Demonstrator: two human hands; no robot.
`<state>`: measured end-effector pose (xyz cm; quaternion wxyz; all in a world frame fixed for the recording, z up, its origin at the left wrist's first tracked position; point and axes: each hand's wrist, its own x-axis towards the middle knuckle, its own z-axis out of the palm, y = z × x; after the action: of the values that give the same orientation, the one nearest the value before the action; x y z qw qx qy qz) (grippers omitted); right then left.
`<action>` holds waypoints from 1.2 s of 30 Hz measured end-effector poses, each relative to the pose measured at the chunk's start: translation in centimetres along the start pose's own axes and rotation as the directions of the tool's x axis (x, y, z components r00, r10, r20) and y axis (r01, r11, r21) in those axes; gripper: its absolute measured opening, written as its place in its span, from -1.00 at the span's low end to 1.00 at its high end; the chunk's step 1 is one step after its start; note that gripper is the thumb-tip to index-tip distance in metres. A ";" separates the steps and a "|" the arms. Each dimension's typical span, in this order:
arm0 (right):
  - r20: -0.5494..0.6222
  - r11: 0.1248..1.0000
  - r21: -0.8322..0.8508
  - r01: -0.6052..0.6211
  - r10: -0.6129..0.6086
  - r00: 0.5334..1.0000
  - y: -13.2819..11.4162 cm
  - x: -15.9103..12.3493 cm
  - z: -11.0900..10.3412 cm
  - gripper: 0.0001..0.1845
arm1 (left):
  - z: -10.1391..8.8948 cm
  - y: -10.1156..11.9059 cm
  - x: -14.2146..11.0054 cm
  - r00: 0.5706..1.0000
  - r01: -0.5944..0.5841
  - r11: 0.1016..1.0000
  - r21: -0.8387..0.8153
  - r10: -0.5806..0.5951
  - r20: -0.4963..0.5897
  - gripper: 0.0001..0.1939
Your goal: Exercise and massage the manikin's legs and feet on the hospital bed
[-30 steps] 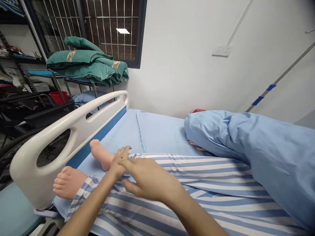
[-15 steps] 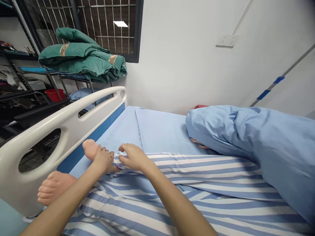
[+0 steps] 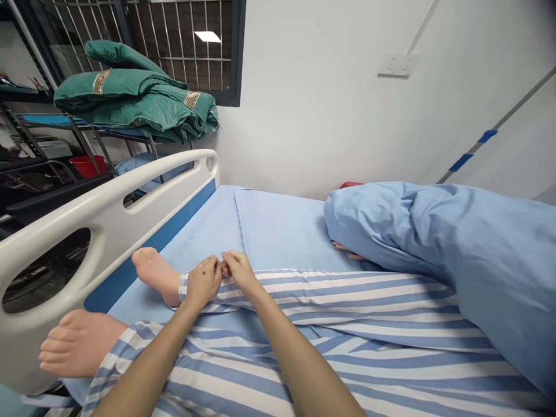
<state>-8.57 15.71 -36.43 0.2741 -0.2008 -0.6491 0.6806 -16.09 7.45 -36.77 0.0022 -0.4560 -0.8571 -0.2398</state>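
A manikin's two legs lie on the bed in blue-and-white striped trousers point(image 3: 330, 289), with the bare far foot point(image 3: 154, 272) and near foot point(image 3: 82, 343) sticking out of the cuffs. My left hand point(image 3: 206, 280) rests over the far lower leg, above the cuff, its fingers curled. Right beside it, my right hand point(image 3: 240, 271) is closed too, and the fingertips of both meet over the trouser leg. What lies between the fingers is hidden; I cannot tell whether fabric is pinched there.
A light blue quilt point(image 3: 391, 226) is folded over toward the right, fingers of a manikin's hand point(image 3: 348, 251) showing under its edge. The white bed end board point(image 3: 108, 214) stands at left. Beyond it are green bedding point(image 3: 139, 98) and a red bucket point(image 3: 89, 166). A wall runs behind.
My left hand has left the ankle and moved up the shin, uncovering the cuff and far foot. My right hand's fingers have curled in and come together with the left's.
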 end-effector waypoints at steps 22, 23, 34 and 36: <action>-0.193 0.904 -0.385 0.183 -0.273 0.942 -3.7 -0.9 -3.8 -0.54 | 1.3 5.7 1.6 0.964 0.118 0.859 -0.499 -0.219 -0.150 -0.55; -0.184 0.908 -0.381 0.172 -0.257 0.949 -3.7 -1.2 -4.3 -0.54 | 1.4 6.3 1.6 0.962 0.103 0.832 -0.545 -0.222 -0.157 -0.55; -0.218 0.934 -0.338 0.119 -0.201 0.955 -4.0 -3.7 -9.0 -0.54 | 3.2 12.0 1.2 0.959 0.077 0.723 -0.687 -0.242 -0.147 -0.58; -0.259 0.937 -0.337 0.088 -0.182 0.949 -3.7 -4.0 -9.9 -0.54 | 3.5 12.9 1.3 0.961 0.088 0.733 -0.674 -0.240 -0.135 -0.58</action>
<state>1.15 20.82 -33.82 0.3754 -0.2932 -0.7170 0.5090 -5.97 15.98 -34.28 -0.0891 -0.3209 -0.7478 -0.5743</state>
